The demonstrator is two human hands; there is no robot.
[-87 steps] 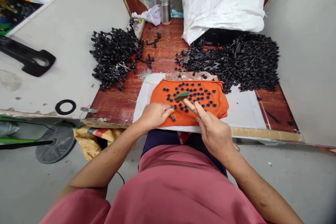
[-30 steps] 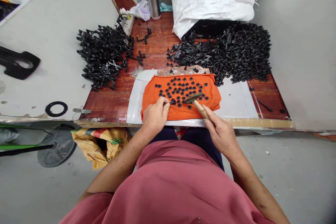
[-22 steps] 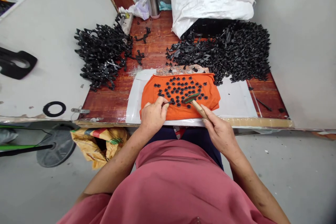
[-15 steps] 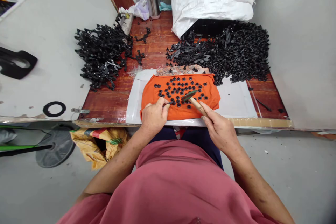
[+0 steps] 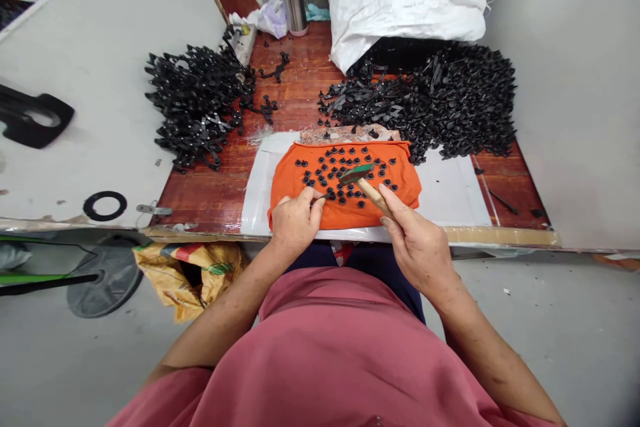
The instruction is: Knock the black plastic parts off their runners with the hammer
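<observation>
My right hand (image 5: 420, 240) is closed round the wooden handle of a hammer (image 5: 373, 193), whose green-and-dark head hangs over the middle of an orange cloth (image 5: 295, 213). Between the thumb and fingers of my left hand (image 5: 297, 217) is a thin black plastic strip (image 5: 323, 197), reaching onto the cloth's front part. Its far end meets small black round pieces, and where it ends is hard to make out. Many such black studs (image 5: 361, 204) stand on the cloth around the hammer head. The cloth lies over a white sheet (image 5: 255, 193).
Black plastic parts lie in a heap (image 5: 195, 100) at left and a larger heap (image 5: 465, 93) at right, under a white sack (image 5: 405, 0). Behind stands a steel flask (image 5: 296, 10). A thin rod (image 5: 504, 201) and a black ring (image 5: 105, 206) lie on either side.
The hammer head has moved a little up and left, away from the studs near the strip. My left hand keeps its pinch in nearly the same place.
</observation>
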